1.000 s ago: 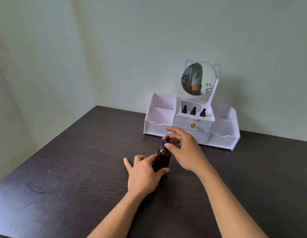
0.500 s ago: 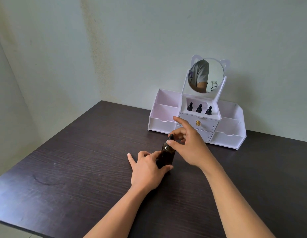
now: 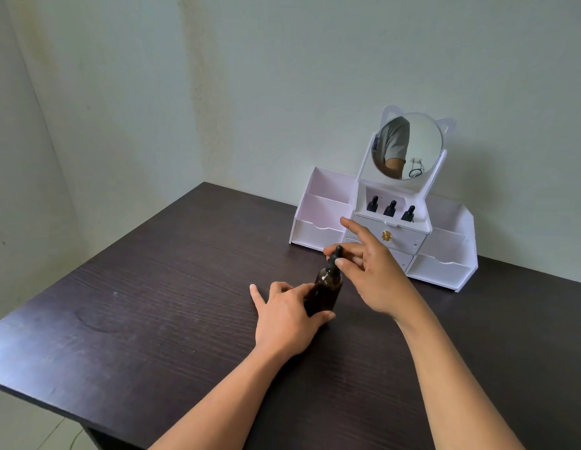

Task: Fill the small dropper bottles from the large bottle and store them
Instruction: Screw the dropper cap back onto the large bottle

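A large amber bottle (image 3: 326, 289) with a black dropper cap (image 3: 335, 259) stands upright on the dark table (image 3: 152, 303). My left hand (image 3: 287, 316) wraps around the bottle's lower body. My right hand (image 3: 370, 271) pinches the dropper cap between thumb and fingers, with the index finger stretched out. Three small dropper bottles (image 3: 390, 208) stand in a row in the middle shelf of the white organiser (image 3: 318, 233) behind.
The organiser has open side compartments, two front drawers with a gold knob (image 3: 386, 235), and a round mirror (image 3: 406, 147) with cat ears on top. It stands against the wall at the table's far side. The table's front-left edge is close.
The view has shifted a little left and down. My right hand's fingers have turned on the dropper cap, with the index finger lifted farther. My left hand keeps its hold on the bottle.
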`<state>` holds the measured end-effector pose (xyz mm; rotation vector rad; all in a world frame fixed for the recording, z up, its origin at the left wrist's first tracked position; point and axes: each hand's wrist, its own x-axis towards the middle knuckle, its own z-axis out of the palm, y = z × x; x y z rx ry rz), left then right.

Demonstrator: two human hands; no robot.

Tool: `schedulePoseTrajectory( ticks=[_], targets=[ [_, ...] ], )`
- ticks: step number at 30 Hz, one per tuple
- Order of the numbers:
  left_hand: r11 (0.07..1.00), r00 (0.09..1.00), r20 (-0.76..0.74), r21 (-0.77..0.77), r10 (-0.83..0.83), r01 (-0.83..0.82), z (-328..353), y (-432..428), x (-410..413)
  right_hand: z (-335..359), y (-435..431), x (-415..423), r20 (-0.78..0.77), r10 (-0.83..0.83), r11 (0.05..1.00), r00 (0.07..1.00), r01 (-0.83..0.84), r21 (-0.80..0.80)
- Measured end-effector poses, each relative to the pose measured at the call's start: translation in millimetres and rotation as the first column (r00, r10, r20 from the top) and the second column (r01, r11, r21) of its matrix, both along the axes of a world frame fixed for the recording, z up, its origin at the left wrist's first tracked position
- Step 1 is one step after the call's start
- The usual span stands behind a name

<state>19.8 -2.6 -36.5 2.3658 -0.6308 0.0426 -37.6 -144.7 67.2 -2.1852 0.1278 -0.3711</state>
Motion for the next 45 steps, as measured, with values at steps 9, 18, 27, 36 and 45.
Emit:
schedulePoseTrajectory(
  ticks=[9,18,27,36,45],
  targets=[
    [1.000,1.000,0.010,0.007,0.010,-0.010,0.9,0.5,0.3,-7.8,2.6,-1.2,0.049,-0.117,0.993,0.992,0.117,0.007],
    [1.000,1.000,0.008,0.019,0.007,-0.007,5.2,1.3,-2.0,-15.4,1.3,-3.1,0.118,-0.146,0.989,0.982,0.141,0.048],
    [1.000,1.000,0.016,0.010,0.004,-0.004,0.8,-0.9,-0.9,-22.5,4.4,-0.3,0.119,-0.198,0.980,0.973,0.195,0.036],
    [1.000,1.000,0.017,0.012,-0.001,0.000,-7.0,-3.3,4.3,-19.2,5.2,4.1,0.131,-0.148,0.986,0.980,0.136,0.092],
    [1.000,1.000,0.029,0.011,0.001,-0.002,-5.2,-2.0,5.7,-17.4,6.1,3.0,0.138,-0.109,0.988,0.984,0.092,0.123]
  ],
)
